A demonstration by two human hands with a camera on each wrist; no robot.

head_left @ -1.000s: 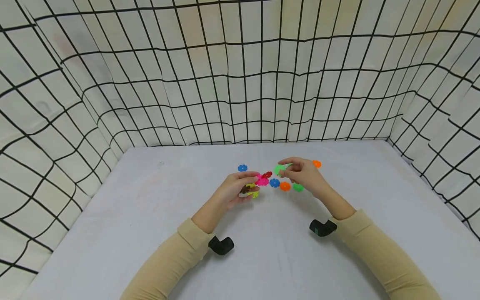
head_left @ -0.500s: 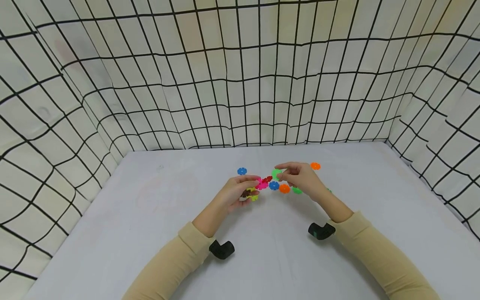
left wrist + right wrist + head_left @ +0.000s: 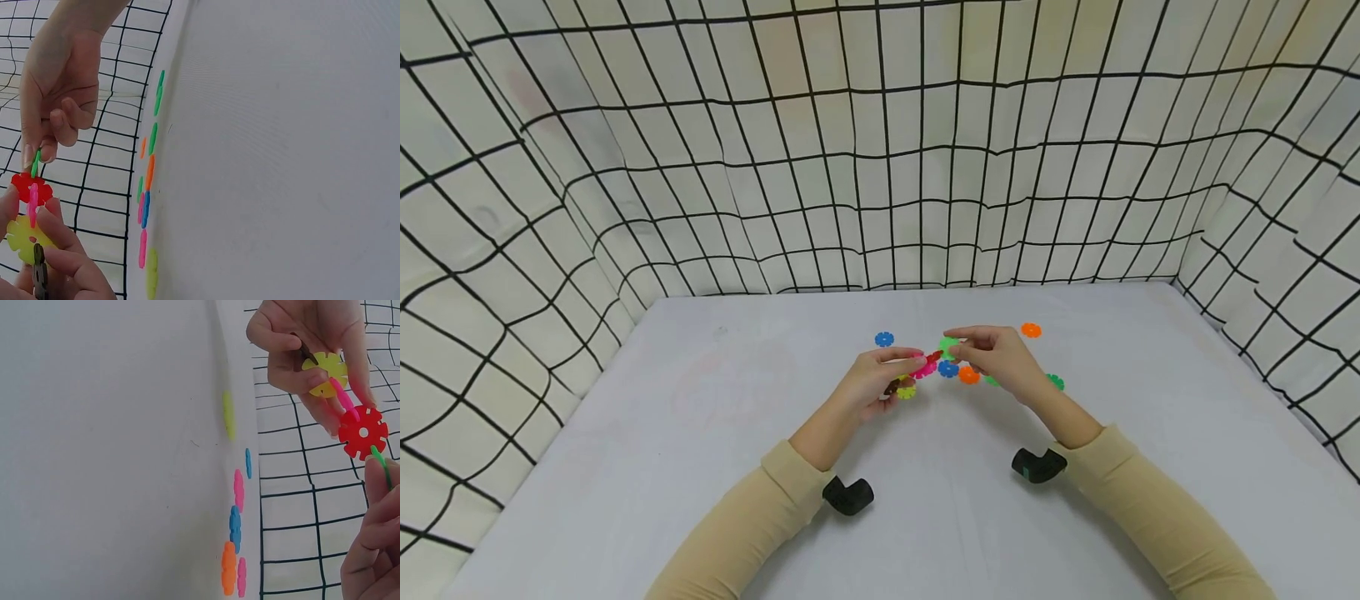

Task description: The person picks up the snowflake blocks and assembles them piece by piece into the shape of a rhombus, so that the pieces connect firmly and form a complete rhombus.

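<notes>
My left hand [image 3: 872, 379] holds a joined chain of notched flower-shaped discs. In the chain are a dark brown disc [image 3: 40, 275], a yellow disc [image 3: 335, 370], a pink disc [image 3: 344, 397] seen edge-on and, at the free end, a red disc [image 3: 375, 428]. The left thumb and fingers pinch the chain round its yellow and pink part. Opposite, my right hand [image 3: 1000, 354] pinches a light green disc [image 3: 948, 347] between thumb and index finger. In both wrist views the green disc stands edge-on, its tip right at the red disc's notched rim.
Loose discs lie on the white table [image 3: 700, 467], among them a blue disc [image 3: 884, 339], another blue disc [image 3: 948, 368], an orange disc [image 3: 969, 376], a far orange disc [image 3: 1032, 330] and a green disc [image 3: 1055, 382]. Black-gridded white cloth [image 3: 895, 183] walls the table's back and sides.
My right hand has moved left with the light green disc, bringing it up to the red disc. The chain in my left hand has turned slightly, and the red disc now shows narrower.
</notes>
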